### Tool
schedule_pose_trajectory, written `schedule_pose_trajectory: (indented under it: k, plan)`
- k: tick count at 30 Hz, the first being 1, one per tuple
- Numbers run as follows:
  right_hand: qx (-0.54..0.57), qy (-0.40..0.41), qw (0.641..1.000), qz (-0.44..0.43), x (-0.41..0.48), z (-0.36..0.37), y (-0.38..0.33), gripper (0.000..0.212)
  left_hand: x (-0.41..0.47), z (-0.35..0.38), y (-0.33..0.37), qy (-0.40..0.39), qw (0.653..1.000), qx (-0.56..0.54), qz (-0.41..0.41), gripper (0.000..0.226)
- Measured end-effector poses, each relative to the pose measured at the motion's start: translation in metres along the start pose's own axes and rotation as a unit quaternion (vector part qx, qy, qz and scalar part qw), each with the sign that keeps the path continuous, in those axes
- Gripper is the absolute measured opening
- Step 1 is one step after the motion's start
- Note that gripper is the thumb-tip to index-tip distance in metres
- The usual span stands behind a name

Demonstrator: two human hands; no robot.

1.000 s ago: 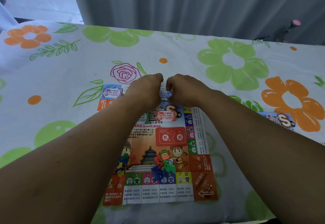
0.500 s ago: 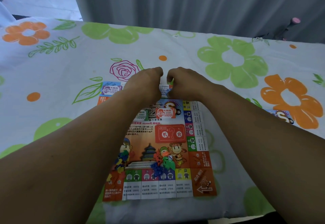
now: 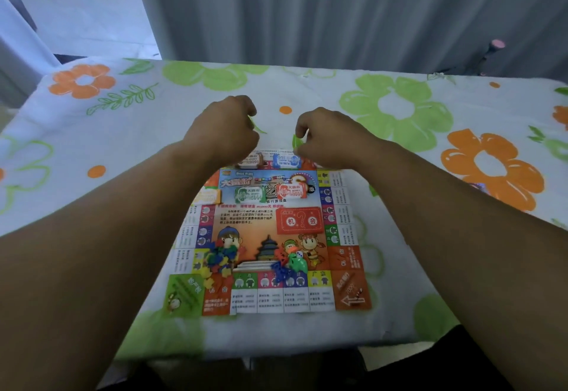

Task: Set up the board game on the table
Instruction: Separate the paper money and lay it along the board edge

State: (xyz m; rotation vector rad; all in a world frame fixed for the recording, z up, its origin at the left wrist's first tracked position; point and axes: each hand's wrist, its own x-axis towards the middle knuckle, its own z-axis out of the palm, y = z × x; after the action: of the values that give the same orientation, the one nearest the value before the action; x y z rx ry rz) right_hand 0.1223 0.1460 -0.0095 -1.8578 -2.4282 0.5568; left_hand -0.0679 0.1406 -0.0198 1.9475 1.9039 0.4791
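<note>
The colourful paper game board (image 3: 347,260) lies flat on the floral tablecloth (image 3: 138,151). Both my hands hover at its far edge with their backs to the camera and fingers curled. My left hand (image 3: 224,129) hides its fingertips; a brown money stack (image 3: 250,160) lies partly under its wrist. My right hand (image 3: 327,137) shows nothing between thumb and forefinger, and a blue money stack (image 3: 286,160) lies just below it. Green (image 3: 249,195) and red (image 3: 292,191) money stacks and a red chance-card deck (image 3: 299,221) sit on the board.
Piles of small plastic pieces (image 3: 219,260) and tokens with a white die (image 3: 290,260) rest on the board's near half. A yellow card stack (image 3: 210,197) lies at the left edge, a green card (image 3: 184,292) at the near left corner. A grey curtain (image 3: 307,15) hangs behind the table.
My hands, which pinched a small blue stack together between them, have moved apart. The blue stack now lies on the board's far edge. The view has pulled back.
</note>
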Motion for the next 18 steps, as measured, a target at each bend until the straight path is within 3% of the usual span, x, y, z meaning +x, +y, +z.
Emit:
schedule_pose_trajectory:
  k: [18]
  plan:
    - [-0.013, 0.005, 1.000, -0.024, -0.101, -0.016, -0.083, 0.021, -0.138, -0.063, 0.006, 0.036, 0.999, -0.029, -0.022, 0.045]
